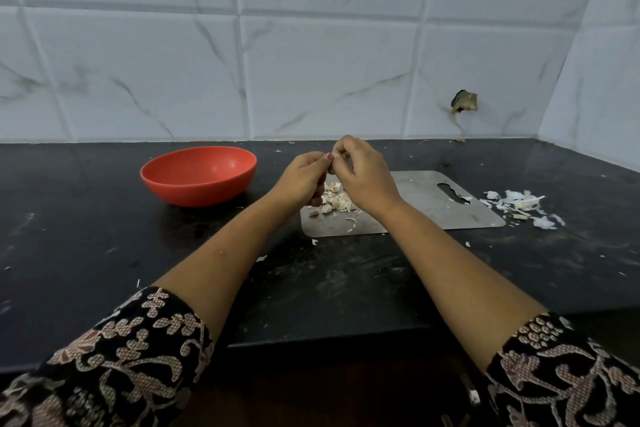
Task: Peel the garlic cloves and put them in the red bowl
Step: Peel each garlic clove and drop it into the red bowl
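Pale marble-look tiles cover the wall (311, 62) behind and run round the corner at the right, above a black table (86, 253) dusted with pale smears and stray white flecks. Two bare forearms reach in from the bottom edge, one out of the left sleeve (121, 357) and one out of the right sleeve (561, 364), both dark cloth with a pinkish floral pattern (the right one is cut off by the frame's corner). A flat metal cutting board (433, 211) lies on the table right of centre, its handle slot toward its right end. Left of the board and apart from it stands the red bowl (197, 194), upright, toward the wall side of the table. Both hands are raised together above the board's left end: the left hand (303, 177) has its fingers curled, and the right hand (363, 177) sits just beside it and slightly higher, fingers likewise curled. Off the board's right end a scatter of white peels (519, 203) lies on the table. Under the hands, on the board's left part, sits a garlic heap (336, 199), pale cloves piled loosely with a few bits of skin beside them. A small dark hole (464, 101) breaks one tile low on the wall at the right. Between the fingertips of the two hands is a garlic clove (333, 157), small, pale and mostly hidden; each grip is pinching it.
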The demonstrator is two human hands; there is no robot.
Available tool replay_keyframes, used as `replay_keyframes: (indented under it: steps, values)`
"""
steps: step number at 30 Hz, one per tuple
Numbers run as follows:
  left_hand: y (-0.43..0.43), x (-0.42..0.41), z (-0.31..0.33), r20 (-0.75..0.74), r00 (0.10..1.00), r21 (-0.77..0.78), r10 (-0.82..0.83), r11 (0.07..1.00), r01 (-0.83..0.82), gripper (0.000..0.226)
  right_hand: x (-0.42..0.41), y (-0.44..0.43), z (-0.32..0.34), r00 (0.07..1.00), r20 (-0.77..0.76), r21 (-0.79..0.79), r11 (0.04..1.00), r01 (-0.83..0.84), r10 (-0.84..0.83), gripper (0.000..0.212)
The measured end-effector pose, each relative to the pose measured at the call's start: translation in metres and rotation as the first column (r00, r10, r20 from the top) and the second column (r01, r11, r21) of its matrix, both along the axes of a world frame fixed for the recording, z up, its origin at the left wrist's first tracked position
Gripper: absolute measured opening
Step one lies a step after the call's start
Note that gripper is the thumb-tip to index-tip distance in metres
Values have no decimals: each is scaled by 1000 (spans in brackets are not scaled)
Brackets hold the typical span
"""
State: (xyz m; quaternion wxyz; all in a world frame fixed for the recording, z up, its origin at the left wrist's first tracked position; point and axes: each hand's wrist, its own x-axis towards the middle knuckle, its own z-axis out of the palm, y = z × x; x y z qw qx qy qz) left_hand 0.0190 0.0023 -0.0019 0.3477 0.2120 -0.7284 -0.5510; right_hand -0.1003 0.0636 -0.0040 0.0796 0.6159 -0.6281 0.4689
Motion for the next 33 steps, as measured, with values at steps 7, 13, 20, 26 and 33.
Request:
replay_keyframes:
  steps: [7, 13, 20, 26, 33]
  values:
    - [4, -3, -4, -52, 998, 158, -27, 987, 35, 35, 2, -4, -3, 998, 56, 39, 999, 10, -12, 10]
    - [-8, 2, -5, 98, 995, 20, 25, 999, -27, 37, -6, 4, 9, 997, 76, 171, 985, -22, 9, 12]
    - [-24, 14, -4, 329, 920, -178, 212, 971, -160, 36, -43, 22, 15, 983, -151, 602, 779, 177, -107, 17]
    - [-27, 14, -6, 434, 869, -240, 239, 960, -145, 31, -59, 25, 15, 964, -191, 624, 736, 263, -183, 18]
    - [-28, 18, -3, 436, 859, -289, 269, 946, -150, 30, -49, 27, 16, 963, -180, 481, 835, 265, -202, 31]
